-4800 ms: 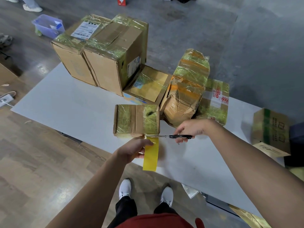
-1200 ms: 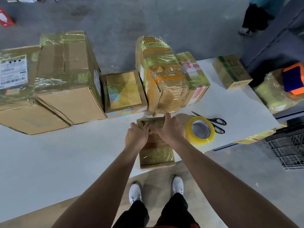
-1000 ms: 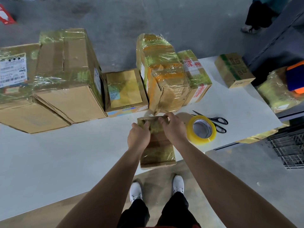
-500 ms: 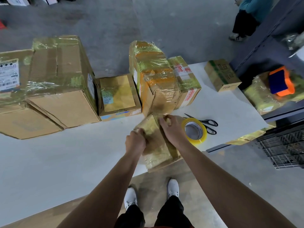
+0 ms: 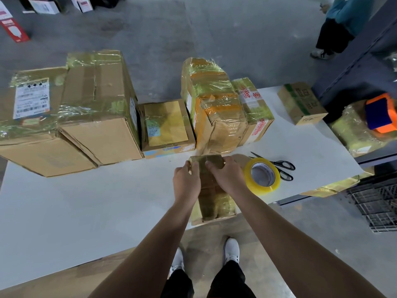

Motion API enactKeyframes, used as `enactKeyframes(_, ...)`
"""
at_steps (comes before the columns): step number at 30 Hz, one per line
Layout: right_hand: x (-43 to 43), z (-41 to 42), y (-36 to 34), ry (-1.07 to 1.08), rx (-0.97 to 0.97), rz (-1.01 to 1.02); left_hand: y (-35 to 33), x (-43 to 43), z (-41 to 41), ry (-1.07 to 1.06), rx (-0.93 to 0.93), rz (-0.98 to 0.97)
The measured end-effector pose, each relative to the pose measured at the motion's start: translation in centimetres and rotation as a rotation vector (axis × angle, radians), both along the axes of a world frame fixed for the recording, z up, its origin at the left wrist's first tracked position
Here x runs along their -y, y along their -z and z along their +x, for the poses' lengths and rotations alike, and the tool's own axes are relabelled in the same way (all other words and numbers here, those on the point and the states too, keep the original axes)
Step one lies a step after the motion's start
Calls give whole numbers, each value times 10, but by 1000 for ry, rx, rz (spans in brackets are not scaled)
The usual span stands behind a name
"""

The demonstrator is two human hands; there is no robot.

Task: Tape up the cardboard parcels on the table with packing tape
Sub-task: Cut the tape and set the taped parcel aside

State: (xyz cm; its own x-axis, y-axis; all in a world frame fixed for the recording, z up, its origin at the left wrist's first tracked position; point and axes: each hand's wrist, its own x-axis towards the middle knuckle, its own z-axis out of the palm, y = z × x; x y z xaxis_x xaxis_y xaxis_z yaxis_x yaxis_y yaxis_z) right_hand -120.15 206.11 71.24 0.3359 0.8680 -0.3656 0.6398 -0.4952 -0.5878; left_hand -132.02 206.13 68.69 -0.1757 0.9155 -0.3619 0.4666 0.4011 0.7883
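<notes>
Seen from the head camera, the person stands at the white table [image 5: 86, 201] and holds a small taped parcel [image 5: 211, 198], which lies at the table's near edge, with its far end near the bigger parcels [image 5: 214, 117]. The left hand [image 5: 185, 181] grips the far left corner, fingers curled close together. The right hand [image 5: 225, 177] curls its fingers over the far right corner. Just beside this hand lies the packing tape roll [image 5: 262, 178], with black scissors [image 5: 281, 166] just behind it.
</notes>
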Motion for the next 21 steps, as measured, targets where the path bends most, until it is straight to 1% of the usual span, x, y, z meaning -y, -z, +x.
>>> enactKeyframes(3, 0, -5, -2, -5, 54, -7, 1, 0, -1, 20, -49, 3)
enactKeyframes(6, -3, -12, -1, -12, 26, -70, 3, 1, 2, 26, -60, 20)
enactKeyframes(7, -4, -15, 0, -12, 1, -94, 4, 2, 2, 12, -53, 24)
enactKeyframes(9, -6, -18, 3, -3, -19, -112, 2, 5, 4, -28, 20, 19)
enactKeyframes(11, -8, -18, 4, -2, 22, -98, -2, 7, 6, -74, 144, -41)
enactKeyframes(13, -7, -15, 3, -8, 43, -79, -2, 5, 7, -100, 202, -156)
enactKeyframes(17, -9, -7, 0, 7, 45, -79, -7, -9, 9, -113, 154, -323)
enactKeyframes(19, -11, -6, -2, 29, 36, -98, -9, -14, 11, -133, 143, -342)
enactKeyframes(21, -12, -5, -2, 28, -42, -120, -9, -13, 12, -131, 120, -325)
